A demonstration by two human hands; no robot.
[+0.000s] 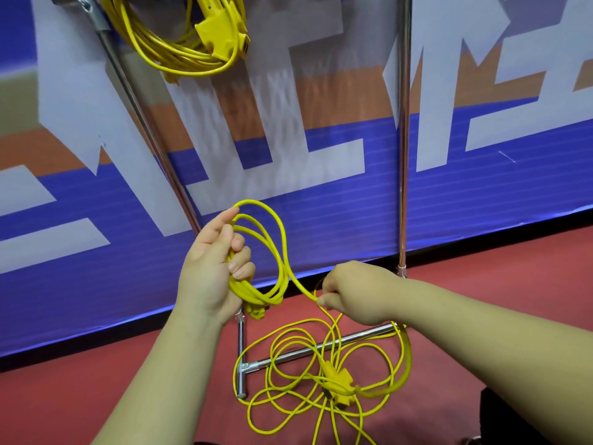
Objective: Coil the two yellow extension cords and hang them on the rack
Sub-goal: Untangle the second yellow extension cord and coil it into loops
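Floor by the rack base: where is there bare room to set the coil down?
Bare red floor left of the rack's foot tube, and right of the right upright along the banner. Crowded in the middle: loose cord sprawls over the crossbar.

Left hand [208,268], right hand [356,293] bare, nails short, rounded; forearms [481,319] unsleeved; black garment patch [519,415] right of rack foot bar [321,348]

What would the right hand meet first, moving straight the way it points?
Probably the yellow extension cord coiled in the left hand; the right hand points left at it, though depth is unclear.
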